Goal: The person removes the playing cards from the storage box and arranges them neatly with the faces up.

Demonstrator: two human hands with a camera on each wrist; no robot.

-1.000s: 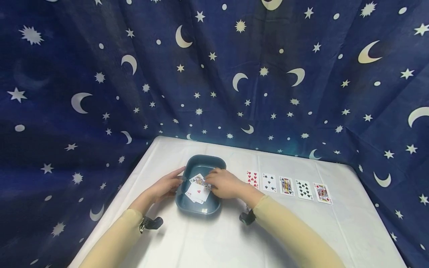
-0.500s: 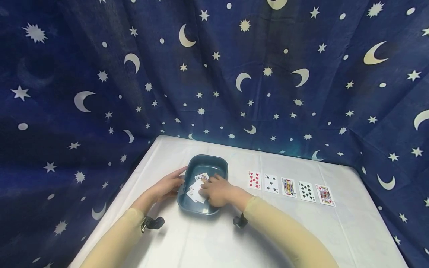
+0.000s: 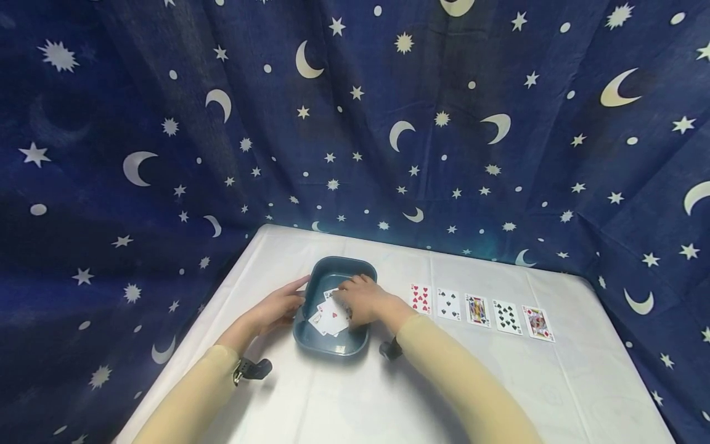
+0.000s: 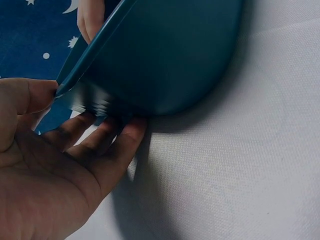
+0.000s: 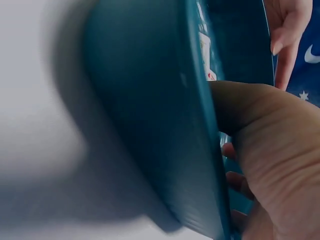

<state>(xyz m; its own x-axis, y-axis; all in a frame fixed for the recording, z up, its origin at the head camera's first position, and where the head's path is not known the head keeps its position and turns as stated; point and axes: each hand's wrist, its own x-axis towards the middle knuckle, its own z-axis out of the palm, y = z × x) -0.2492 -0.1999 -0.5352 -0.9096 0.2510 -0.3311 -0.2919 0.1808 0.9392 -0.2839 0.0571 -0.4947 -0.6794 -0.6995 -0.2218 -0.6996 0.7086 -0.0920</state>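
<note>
A dark teal plastic tray [image 3: 333, 353] stands on the table, a small loose pile of playing cards [image 3: 331, 320] lying face up inside it. My left hand [image 3: 275, 310] holds the tray at its left side. In the left wrist view its thumb side is at the rim [image 4: 95, 47] and the other fingers touch the outer wall. My right hand [image 3: 366, 302] reaches over the right rim, its fingers bent down at the pile's right edge. Its fingertips are mostly hidden, so whether they pinch a card does not show.
To the right of the tray several playing cards lie face up in a spaced row, from a red heart card [image 3: 420, 299] to a red diamond face card [image 3: 538, 324]. White cloth [image 3: 355, 407] covers the table. A dark blue curtain [image 3: 355, 135] with moons and stars hangs behind.
My right hand has moved left over the pile, then back to the right and slightly away from me. The cards inside the tray have shifted. My left hand stays on the tray.
</note>
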